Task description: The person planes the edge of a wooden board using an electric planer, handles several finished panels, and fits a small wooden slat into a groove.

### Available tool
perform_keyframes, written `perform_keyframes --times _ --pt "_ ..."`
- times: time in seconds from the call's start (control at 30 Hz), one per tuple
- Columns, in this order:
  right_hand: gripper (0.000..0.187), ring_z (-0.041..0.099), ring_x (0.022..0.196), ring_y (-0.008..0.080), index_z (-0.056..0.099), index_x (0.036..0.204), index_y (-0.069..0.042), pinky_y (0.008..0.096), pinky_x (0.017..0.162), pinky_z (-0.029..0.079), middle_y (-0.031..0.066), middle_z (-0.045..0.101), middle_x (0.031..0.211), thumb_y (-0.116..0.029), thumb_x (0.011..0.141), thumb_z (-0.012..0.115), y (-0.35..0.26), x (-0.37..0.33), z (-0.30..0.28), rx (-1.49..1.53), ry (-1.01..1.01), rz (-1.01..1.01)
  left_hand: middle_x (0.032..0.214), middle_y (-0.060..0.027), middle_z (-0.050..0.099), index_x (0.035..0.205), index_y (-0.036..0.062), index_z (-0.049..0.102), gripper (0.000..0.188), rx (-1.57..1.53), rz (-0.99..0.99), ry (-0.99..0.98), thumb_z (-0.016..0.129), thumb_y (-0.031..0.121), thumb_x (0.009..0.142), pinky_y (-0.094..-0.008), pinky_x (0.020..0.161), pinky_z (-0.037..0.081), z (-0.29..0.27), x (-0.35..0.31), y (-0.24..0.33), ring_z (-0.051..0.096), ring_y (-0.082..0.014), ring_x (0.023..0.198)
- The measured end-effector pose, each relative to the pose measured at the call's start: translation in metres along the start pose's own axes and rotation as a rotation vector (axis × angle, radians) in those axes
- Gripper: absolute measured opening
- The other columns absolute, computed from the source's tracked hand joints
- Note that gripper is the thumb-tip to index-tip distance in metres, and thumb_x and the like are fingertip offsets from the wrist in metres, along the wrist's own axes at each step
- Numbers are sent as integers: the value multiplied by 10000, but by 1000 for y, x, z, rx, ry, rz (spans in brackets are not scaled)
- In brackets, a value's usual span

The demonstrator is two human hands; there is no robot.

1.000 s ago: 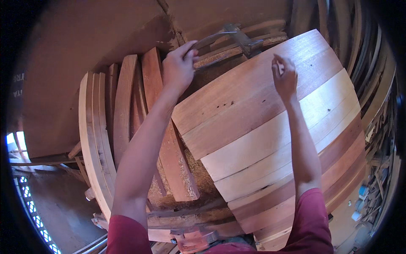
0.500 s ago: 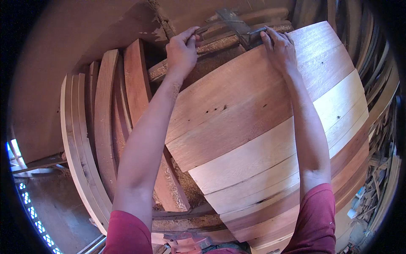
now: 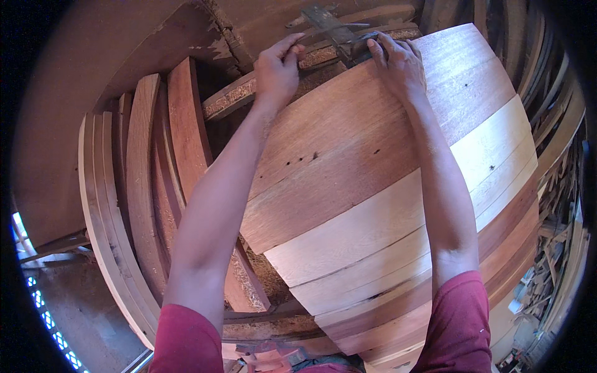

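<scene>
A wide panel of joined wooden boards [image 3: 348, 137], light and reddish brown, lies slanted before me. At its far edge is a dark metal clamp-like tool [image 3: 333, 28], with a thin rod across it. My right hand [image 3: 401, 68] reaches over that edge, its fingers bent round the tool's dark end. Left of the tool, my left hand [image 3: 277, 74] is closed, thumb and forefinger near the rod's left end. What lies between those fingers is too small to make out. Both forearms stretch over the wood.
Curved planks [image 3: 146, 168] stand on edge at the left. A sawdust-covered beam [image 3: 230, 96] runs behind the panel's far edge. Bent strips [image 3: 556, 143] and a heap of wood scraps [image 3: 547, 273] are at the right. Reddish blocks [image 3: 270, 357] lie near my body.
My left hand has shifted slightly right and up. My right hand has moved a little left and up with the view. The thin rod now shows across the tool.
</scene>
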State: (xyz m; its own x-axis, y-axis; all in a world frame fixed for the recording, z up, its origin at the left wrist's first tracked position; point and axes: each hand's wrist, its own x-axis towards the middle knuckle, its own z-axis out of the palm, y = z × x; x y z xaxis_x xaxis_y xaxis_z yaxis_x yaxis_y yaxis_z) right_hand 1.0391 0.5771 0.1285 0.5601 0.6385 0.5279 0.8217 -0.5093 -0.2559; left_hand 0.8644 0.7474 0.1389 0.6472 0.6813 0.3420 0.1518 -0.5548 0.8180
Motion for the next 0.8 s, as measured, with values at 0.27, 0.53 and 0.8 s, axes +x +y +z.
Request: perform_keyframes --times 0.27,0.53,0.8 --pt "420 614 1086 329 644 1180 -75 435 1045 378 176 696 1039 -419 982 507 1 -1 -2 17 -10 16 950 -69 725 1151 68 692 246 -193 -97 74 546 36 955 -268 693 538 23 8 -26 682 -125 811" --pt "428 625 1072 309 646 1170 -68 429 1048 373 172 703 1010 -425 977 510 1 -1 1 -36 26 -12 966 -66 710 1200 40 650 274 -436 -231 -12 529 4 956 -265 697 535 37 11 -14 684 -140 843" --pt "415 625 1066 316 507 1371 -172 452 1074 358 178 695 1015 -292 974 506 -2 -1 4 42 -21 13 985 -84 704 1140 72 700 269 -332 -274 81 574 1 913 -271 756 530 67 37 -20 671 -166 814"
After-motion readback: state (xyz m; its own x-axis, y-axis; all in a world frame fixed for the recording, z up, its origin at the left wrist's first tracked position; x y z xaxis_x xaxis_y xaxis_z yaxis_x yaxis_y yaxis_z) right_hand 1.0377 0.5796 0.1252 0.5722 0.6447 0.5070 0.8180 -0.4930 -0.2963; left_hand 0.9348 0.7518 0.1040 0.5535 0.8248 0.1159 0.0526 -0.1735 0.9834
